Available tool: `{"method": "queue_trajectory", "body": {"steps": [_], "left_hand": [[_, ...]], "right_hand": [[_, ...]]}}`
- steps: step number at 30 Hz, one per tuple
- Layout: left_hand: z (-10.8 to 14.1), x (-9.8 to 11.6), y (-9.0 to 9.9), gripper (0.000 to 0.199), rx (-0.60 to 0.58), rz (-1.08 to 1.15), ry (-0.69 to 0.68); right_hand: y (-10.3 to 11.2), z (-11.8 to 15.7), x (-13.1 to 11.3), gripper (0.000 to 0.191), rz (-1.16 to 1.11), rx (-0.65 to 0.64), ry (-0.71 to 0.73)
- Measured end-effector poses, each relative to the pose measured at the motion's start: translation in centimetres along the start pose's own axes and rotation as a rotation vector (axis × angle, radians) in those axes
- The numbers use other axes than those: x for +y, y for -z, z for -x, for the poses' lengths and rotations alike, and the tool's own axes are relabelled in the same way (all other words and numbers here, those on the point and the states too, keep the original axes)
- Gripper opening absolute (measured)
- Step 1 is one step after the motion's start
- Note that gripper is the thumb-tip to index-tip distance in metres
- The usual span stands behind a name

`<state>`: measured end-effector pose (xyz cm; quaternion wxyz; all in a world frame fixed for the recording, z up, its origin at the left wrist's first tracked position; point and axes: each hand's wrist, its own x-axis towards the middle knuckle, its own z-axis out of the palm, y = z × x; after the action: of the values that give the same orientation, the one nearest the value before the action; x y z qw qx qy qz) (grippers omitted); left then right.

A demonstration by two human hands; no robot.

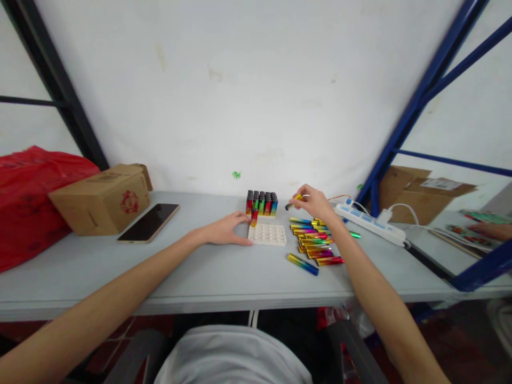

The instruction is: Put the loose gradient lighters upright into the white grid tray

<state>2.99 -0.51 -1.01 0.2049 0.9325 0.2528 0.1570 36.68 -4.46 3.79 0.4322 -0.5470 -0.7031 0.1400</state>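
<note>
One left hand (224,229) spread at tray (269,243), tube (295,200) in right hand (315,202)

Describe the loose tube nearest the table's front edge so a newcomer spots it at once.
On the grey table, find the white tray by the left hand, then look right to the pile of shiny tubes. At the pile's near side lies the tube, running from yellow at its left end to blue at its right. It sits nearer the table's front edge than any neighbour.
</note>
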Motion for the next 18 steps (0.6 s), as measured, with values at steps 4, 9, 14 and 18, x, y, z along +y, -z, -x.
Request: {"method": "queue_trajectory", "body": {"steps": [4, 9, 14, 18], "left_hand": [[0.1, 0.0, 0.0, 0.073, 0.005, 0.017, -0.003], [0.1, 0.1, 0.0, 0.069, -0.007, 0.019, -0.015], [0.1, 0.1, -0.1, 0.069, 0.016, 0.021, -0.033], [0.0, 0.0, -0.2, 0.07, 0.016, 0.02, -0.018]], "right_hand": [[-1.8, 0.1, -0.3, 0.054, -0.515, 0.009, -0.079], [-3.5, 0.6, -1.0, 0.05, -0.693, -0.075, -0.202], [-4.9, 1.0, -1.8, 0.04, -0.616, -0.204, -0.181], [-5.8, 1.2, -2.6, 0.046, -0.485, -0.229, -0.192]]}}
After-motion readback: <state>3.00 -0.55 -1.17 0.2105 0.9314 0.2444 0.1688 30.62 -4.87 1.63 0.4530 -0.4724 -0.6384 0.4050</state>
